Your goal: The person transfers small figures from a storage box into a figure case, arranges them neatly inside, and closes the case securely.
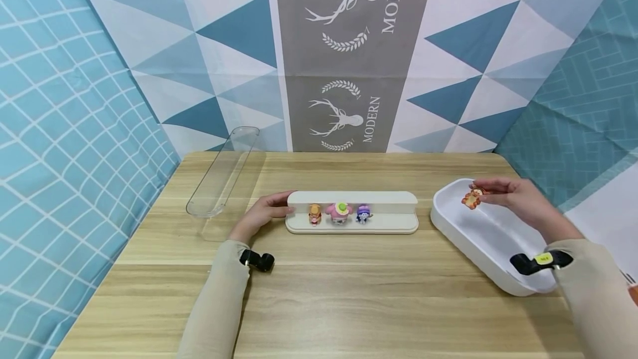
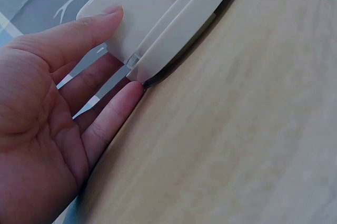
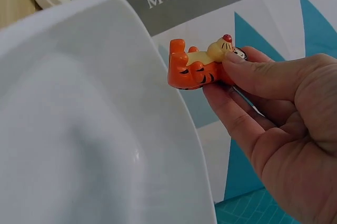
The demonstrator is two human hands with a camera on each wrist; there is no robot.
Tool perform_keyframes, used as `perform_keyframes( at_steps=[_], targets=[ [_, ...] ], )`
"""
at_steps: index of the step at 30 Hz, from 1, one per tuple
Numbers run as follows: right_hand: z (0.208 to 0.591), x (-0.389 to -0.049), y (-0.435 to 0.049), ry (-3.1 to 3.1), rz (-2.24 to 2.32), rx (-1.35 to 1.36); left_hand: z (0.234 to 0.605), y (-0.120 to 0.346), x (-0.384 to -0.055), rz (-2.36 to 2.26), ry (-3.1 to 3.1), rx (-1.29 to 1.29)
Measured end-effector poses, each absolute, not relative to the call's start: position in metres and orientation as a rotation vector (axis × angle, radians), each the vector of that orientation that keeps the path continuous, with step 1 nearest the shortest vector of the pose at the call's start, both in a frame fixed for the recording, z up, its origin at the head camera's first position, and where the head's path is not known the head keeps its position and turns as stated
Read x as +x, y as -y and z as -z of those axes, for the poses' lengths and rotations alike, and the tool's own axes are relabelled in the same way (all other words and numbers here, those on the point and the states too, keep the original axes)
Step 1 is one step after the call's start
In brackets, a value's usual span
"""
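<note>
An orange tiger figurine (image 1: 471, 198) with a pale belly and red nose is pinched by the head between thumb and fingers of my right hand (image 1: 520, 201). It hangs tilted over the far end of a white tub (image 1: 461, 248). My left hand (image 1: 264, 216) holds the left end of a cream display stand (image 1: 359, 197), thumb on its face and fingers behind in the left wrist view. Upon the stand's lower ledge stand an orange-brown figurine (image 1: 314, 215), a pink one (image 1: 341, 216) with a green and yellow top, and a purple-hatted one (image 1: 363, 216).
A clear plastic cover (image 1: 222, 173) lies at the back left of the wooden table (image 1: 324, 292), reaching toward the patterned backdrop (image 1: 239, 26). Blue gridded cloth (image 1: 75, 143) borders the left side. The tub occupies the right side of the table.
</note>
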State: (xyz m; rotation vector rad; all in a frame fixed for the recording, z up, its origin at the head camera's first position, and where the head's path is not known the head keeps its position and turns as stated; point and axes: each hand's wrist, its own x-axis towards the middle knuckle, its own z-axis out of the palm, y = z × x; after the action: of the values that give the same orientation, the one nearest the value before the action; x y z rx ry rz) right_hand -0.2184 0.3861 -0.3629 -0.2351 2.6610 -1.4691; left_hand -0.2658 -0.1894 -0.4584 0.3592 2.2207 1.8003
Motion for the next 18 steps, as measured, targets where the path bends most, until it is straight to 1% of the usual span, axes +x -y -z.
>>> perform_keyframes(
  at_steps=[13, 18],
  targets=[
    [0.349, -0.219, -0.364, -2.661, 1.5, -0.365, 0.46, 0.189, -0.267, -1.791, -2.24, 0.366],
    [0.348, -0.221, -0.358, -2.634, 1.552, -0.448, 0.455, 0.188, -0.264, -1.783, -2.242, 0.366]
  ],
)
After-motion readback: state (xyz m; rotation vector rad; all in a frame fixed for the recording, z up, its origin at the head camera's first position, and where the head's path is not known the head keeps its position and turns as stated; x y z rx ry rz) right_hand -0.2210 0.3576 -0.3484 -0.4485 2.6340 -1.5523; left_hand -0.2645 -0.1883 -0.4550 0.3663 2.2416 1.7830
